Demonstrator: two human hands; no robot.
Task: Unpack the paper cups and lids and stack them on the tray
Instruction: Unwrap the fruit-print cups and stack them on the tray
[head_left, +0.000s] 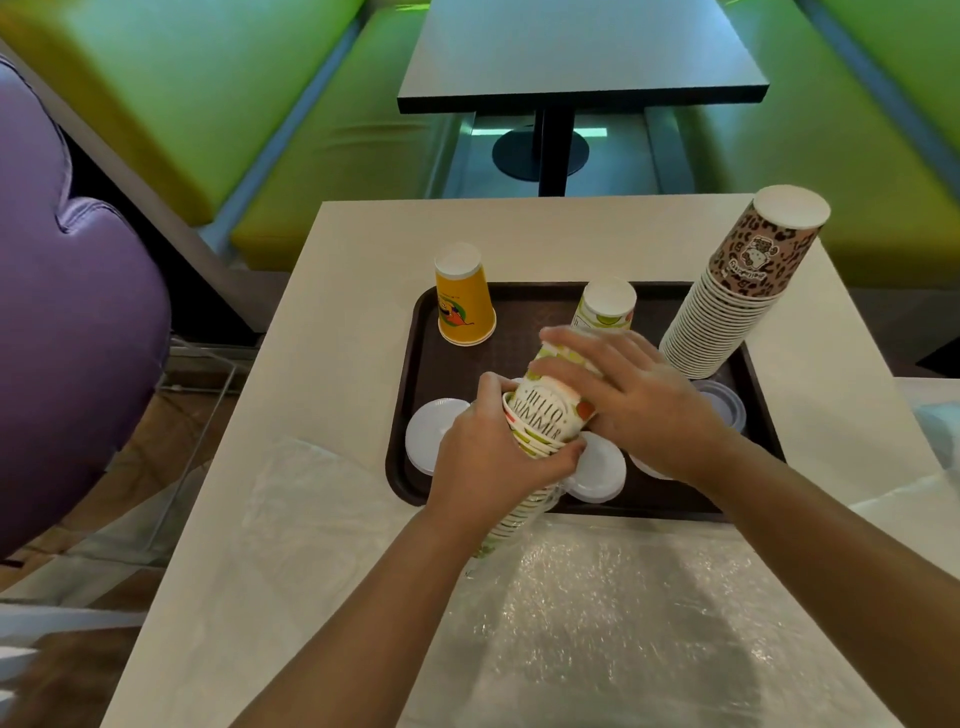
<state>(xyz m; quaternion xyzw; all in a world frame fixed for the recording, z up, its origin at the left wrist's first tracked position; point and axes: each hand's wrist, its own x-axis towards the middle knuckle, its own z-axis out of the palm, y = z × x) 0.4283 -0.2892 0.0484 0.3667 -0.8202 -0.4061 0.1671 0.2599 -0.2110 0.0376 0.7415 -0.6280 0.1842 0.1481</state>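
A dark brown tray lies on the cream table. My left hand grips a tilted stack of "Hello Summer" paper cups above the tray's near edge. My right hand curls over the top cup of that stack. Upside down on the tray stand a yellow cup, a green-patterned cup and a tall leaning stack of leopard-print cups. White lids lie on the tray at the left, the middle and the right.
Clear plastic wrapping covers the near part of the table. A purple cushion sits at the left. Green bench seats and a dark table lie beyond.
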